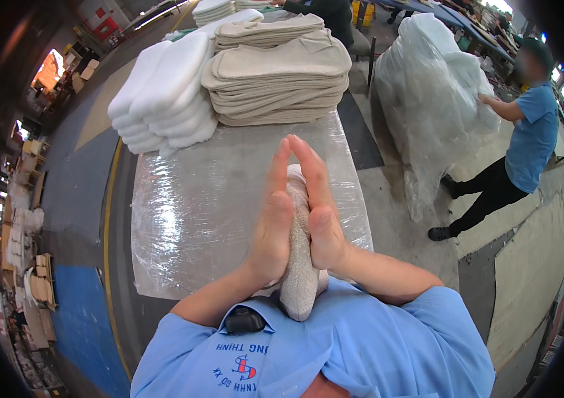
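Note:
Upright between my palms, close to my chest, is a beige fabric-covered cushion (298, 265), seen edge-on. My left hand (270, 229) presses flat on one side of it with fingers straight and pointing away. On the other side my right hand (325, 215) mirrors it, fingertips leaning together above the cushion's far end. A stack of similar beige cushions (275, 83) lies beyond my hands on a worktable (202, 225) covered in shiny clear film. To the left of that stack sits a pile of white fluffy pads (159, 93).
At the right, a person in a blue shirt (530, 132) handles a large bundle in translucent plastic (434, 106). Another person in dark clothing (328, 16) is behind the stacks. A blue mat (83, 318) and a yellow floor line (111, 199) run along the left.

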A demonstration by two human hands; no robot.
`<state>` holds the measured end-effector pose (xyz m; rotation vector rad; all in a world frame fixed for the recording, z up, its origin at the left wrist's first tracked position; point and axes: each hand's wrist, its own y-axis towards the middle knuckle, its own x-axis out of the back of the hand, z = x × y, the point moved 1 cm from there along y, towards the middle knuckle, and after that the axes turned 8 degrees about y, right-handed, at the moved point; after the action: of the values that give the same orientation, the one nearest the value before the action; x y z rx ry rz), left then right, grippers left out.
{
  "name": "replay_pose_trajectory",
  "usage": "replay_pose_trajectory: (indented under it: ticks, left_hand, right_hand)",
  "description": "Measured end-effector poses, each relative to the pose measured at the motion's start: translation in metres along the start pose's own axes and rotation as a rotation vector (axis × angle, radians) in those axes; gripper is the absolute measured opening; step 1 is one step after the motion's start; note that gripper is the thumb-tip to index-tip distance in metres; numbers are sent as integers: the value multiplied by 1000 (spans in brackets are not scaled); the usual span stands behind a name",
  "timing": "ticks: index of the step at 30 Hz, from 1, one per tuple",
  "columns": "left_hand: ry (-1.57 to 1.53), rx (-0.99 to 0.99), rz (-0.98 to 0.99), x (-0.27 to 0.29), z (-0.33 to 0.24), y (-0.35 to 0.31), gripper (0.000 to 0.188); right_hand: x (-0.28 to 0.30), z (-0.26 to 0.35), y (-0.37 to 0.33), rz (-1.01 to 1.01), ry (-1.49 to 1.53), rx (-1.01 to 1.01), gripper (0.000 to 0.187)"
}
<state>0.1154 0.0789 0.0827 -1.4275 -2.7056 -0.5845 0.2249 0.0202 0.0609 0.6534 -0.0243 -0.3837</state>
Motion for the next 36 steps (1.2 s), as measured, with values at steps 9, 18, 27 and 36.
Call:
replay_pose_trajectory:
  ticks: [9,18,27,36]
  left_hand:
    - [17,-34,-164,4,14,15,78]
    - [-239,-53,-248,43,77,65,71]
    - [-11,-39,-466,1,17,43,68]
    - [948,-365,-14,76,27,57,69]
  right_hand:
    - [-3,-28,-11,-31,-32,30,92]
    - [23,-48,28,66,120,-86,92]
    - [12,-15,14,151,353,-141,103]
    - [45,-35,3,150,384,-287,90]
